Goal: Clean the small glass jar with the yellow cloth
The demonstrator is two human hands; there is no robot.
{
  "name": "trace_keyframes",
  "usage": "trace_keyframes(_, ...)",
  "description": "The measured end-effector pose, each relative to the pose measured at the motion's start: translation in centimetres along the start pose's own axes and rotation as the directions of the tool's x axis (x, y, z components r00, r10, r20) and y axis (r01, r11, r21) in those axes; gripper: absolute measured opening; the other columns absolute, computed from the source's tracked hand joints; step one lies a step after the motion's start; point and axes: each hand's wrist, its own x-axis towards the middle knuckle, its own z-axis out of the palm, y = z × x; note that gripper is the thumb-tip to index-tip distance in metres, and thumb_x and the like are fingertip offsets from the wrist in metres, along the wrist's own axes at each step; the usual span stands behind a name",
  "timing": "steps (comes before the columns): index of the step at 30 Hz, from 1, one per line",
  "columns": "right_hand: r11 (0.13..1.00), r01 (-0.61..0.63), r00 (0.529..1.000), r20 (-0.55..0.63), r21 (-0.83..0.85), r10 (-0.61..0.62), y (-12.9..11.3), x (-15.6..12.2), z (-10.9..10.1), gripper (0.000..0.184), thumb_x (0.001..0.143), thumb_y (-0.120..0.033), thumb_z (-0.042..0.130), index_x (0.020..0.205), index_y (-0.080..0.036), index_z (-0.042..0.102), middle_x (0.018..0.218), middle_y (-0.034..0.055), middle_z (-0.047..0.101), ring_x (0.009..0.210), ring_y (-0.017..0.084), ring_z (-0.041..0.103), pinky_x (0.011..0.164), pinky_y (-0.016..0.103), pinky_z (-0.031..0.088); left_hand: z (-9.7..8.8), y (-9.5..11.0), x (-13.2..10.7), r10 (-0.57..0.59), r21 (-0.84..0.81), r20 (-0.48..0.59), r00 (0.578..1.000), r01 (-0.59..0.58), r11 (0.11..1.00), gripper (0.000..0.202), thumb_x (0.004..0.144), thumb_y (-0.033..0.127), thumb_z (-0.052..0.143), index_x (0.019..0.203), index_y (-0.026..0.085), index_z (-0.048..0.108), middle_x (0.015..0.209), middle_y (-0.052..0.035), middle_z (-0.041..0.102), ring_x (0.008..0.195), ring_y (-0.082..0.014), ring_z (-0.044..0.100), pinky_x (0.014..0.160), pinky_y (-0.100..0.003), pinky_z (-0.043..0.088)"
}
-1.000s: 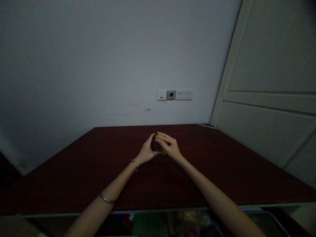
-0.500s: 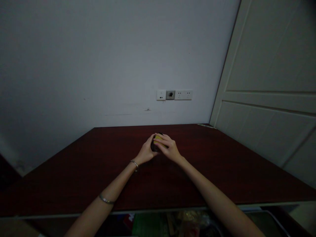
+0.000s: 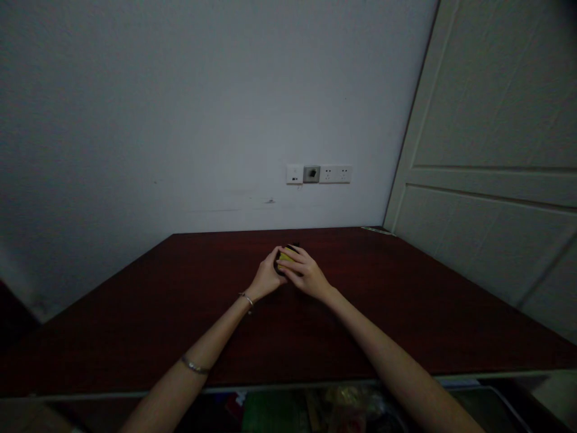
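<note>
The yellow-and-dark object (image 3: 285,257) is gripped between the half-curled left hand (image 3: 267,278) and the similarly bent right hand (image 3: 311,276).

Object (image 3: 285,258), centre: yellow and near-black
Tabletop (image 3: 288,337), lower half: dark reddish brown
Wall (image 3: 202,114), upper half: grey, darkly smudged
Door (image 3: 496,240), right: pale grey
Sockets (image 3: 335,174), right of centre: white
Bracelets (image 3: 195,365), lower left: silvery
Flat thing (image 3: 274,412), bottom centre: green

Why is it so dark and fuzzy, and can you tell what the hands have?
Head view: dim light, grainy wall, no strong glare; head view: clutter below the table sinks into shadow; head view: fingers of the left hand and right hand hide too much of the yellow-and-dark thing to name it.
</note>
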Motion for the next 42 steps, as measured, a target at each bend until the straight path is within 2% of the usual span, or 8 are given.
trace_keyframes(7, 0.982, -0.190, 0.962, -0.196, 0.019, 0.190, 0.4, 0.1, 0.5, 0.025, 0.081, -0.027, 0.055, 0.104, -0.028, 0.064, 0.119, 0.0068, 0.059, 0.109, 0.020, 0.054, 0.098, 0.043, 0.037, 0.1, 0.0, 0.1, -0.016, 0.018, -0.003, 1.000, 0.016, 1.000, 0.086, 0.051, 0.027, 0.077, 0.127, 0.014, 0.038, 0.122, -0.0127, 0.053, 0.107, -0.0252, 0.054, 0.092, -0.038, 0.043)
trace_keyframes(14, 0.999, -0.039, 0.997, -0.058, 0.027, 0.041, 0.1, -0.2, 0.6, 0.026, 0.081, -0.023, 0.055, 0.104, -0.030, 0.064, 0.124, 0.0035, 0.055, 0.116, 0.021, 0.049, 0.103, 0.045, 0.031, 0.2, -0.6, 0.3, -0.019, -0.058, -0.004, 1.000, 0.018, 0.998, 0.073, 0.056, 0.014, 0.070, 0.123, 0.016, 0.042, 0.111, -0.0082, 0.059, 0.094, -0.0209, 0.059, 0.083, -0.034, 0.048)
trace_keyframes(22, 0.916, -0.284, 0.916, -0.201, 0.284, 0.346, 0.8, 0.0, 0.7, 0.025, 0.079, -0.032, 0.056, 0.102, -0.027, 0.066, 0.116, 0.0056, 0.061, 0.106, 0.021, 0.057, 0.093, 0.039, 0.044, 0.4, -1.3, 0.5, -0.107, -0.259, 0.033, 0.994, 0.112, 0.959, 0.089, 0.045, 0.017, 0.080, 0.125, 0.013, 0.041, 0.119, -0.0142, 0.055, 0.103, -0.0245, 0.056, 0.093, -0.040, 0.042)
trace_keyframes(26, 0.971, -0.153, 0.978, -0.116, 0.183, 0.176, 0.3, 0.0, 0.1, 0.024, 0.079, -0.028, 0.057, 0.101, -0.029, 0.066, 0.121, 0.0036, 0.058, 0.111, 0.021, 0.054, 0.100, 0.042, 0.037, 0.5, -0.6, 0.5, -0.150, -0.402, 0.057, 0.987, 0.160, 0.901, 0.087, 0.047, 0.015, 0.080, 0.124, 0.010, 0.040, 0.121, -0.0170, 0.054, 0.104, -0.0252, 0.057, 0.093, -0.040, 0.043)
trace_keyframes(29, 0.988, -0.070, 0.996, -0.053, 0.137, 0.078, -0.2, 0.1, -0.2, 0.024, 0.079, -0.025, 0.058, 0.101, -0.031, 0.065, 0.122, 0.0018, 0.057, 0.114, 0.020, 0.051, 0.104, 0.045, 0.031, 0.4, 0.0, 0.4, -0.158, -0.489, 0.064, 0.985, 0.169, 0.856, 0.084, 0.049, 0.012, 0.078, 0.124, 0.011, 0.040, 0.121, -0.0155, 0.054, 0.105, -0.0248, 0.056, 0.094, -0.040, 0.043)
trace_keyframes(32, 0.965, -0.152, 0.978, -0.109, 0.211, 0.178, -0.2, 0.3, -0.2, 0.024, 0.080, -0.027, 0.056, 0.102, -0.030, 0.065, 0.122, 0.0025, 0.057, 0.113, 0.021, 0.053, 0.101, 0.044, 0.036, 0.2, 0.4, 0.3, -0.112, -0.500, 0.088, 0.990, 0.141, 0.855, 0.079, 0.049, 0.013, 0.078, 0.120, 0.013, 0.043, 0.122, -0.0130, 0.054, 0.107, -0.0240, 0.055, 0.095, -0.039, 0.043)
trace_keyframes(37, 0.866, -0.280, 0.900, -0.201, 0.414, 0.386, 0.5, 0.6, -0.2, 0.027, 0.078, -0.036, 0.056, 0.100, -0.024, 0.067, 0.114, 0.0062, 0.062, 0.107, 0.022, 0.057, 0.097, 0.040, 0.042, 0.0, 0.8, 0.1, -0.092, -0.481, 0.133, 0.987, 0.145, 0.864, 0.075, 0.051, 0.018, 0.079, 0.118, 0.014, 0.045, 0.119, -0.0108, 0.056, 0.103, -0.0232, 0.057, 0.092, -0.038, 0.046)
trace_keyframes(42, 0.925, -0.200, 0.952, -0.160, 0.323, 0.261, 0.1, 0.4, -0.6, 0.024, 0.078, -0.031, 0.057, 0.100, -0.027, 0.067, 0.120, 0.0037, 0.058, 0.110, 0.022, 0.055, 0.098, 0.041, 0.040, 0.0, 0.9, 0.2, -0.121, -0.474, 0.111, 0.986, 0.159, 0.866, 0.071, 0.051, 0.018, 0.079, 0.115, 0.013, 0.048, 0.114, -0.0110, 0.059, 0.100, -0.0234, 0.058, 0.090, -0.038, 0.047)
